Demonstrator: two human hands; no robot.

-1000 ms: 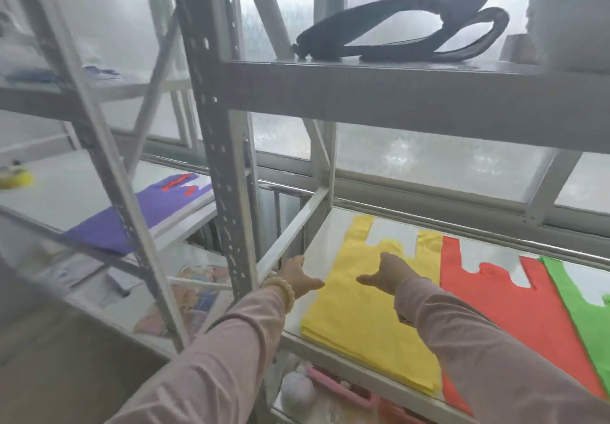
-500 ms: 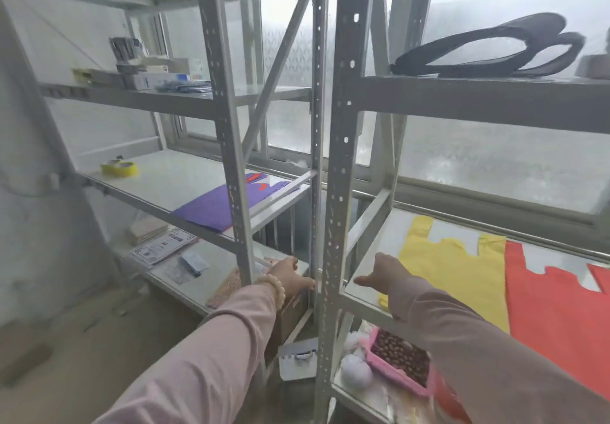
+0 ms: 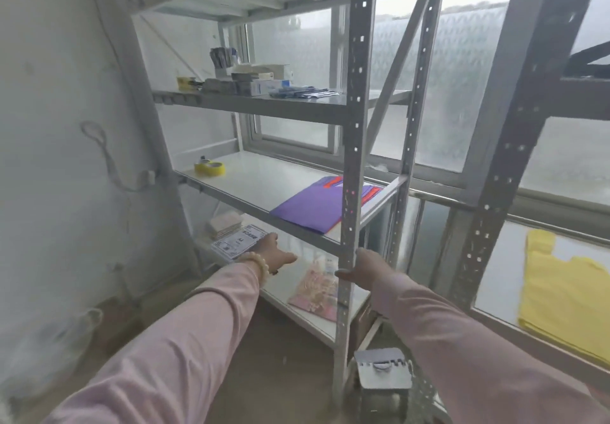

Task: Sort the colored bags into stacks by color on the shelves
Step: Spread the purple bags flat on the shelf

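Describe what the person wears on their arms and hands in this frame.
Both arms are covered by long, loose, pale pink sleeves reaching to the wrists. The left hand is bare, with a bracelet of round cream-coloured beads at the wrist. The right hand is bare too; no bracelet, glove or ring shows on it.

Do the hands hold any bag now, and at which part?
No. The left hand and right hand are both empty, stretched toward the shelf post; the purple bags lie untouched.

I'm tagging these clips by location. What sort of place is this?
Probably a storeroom or back room. Bare metal shelving racks stand against frosted windows, holding supplies: boxes, a yellow tape roll, and flat stacks of purple bags and yellow bags.
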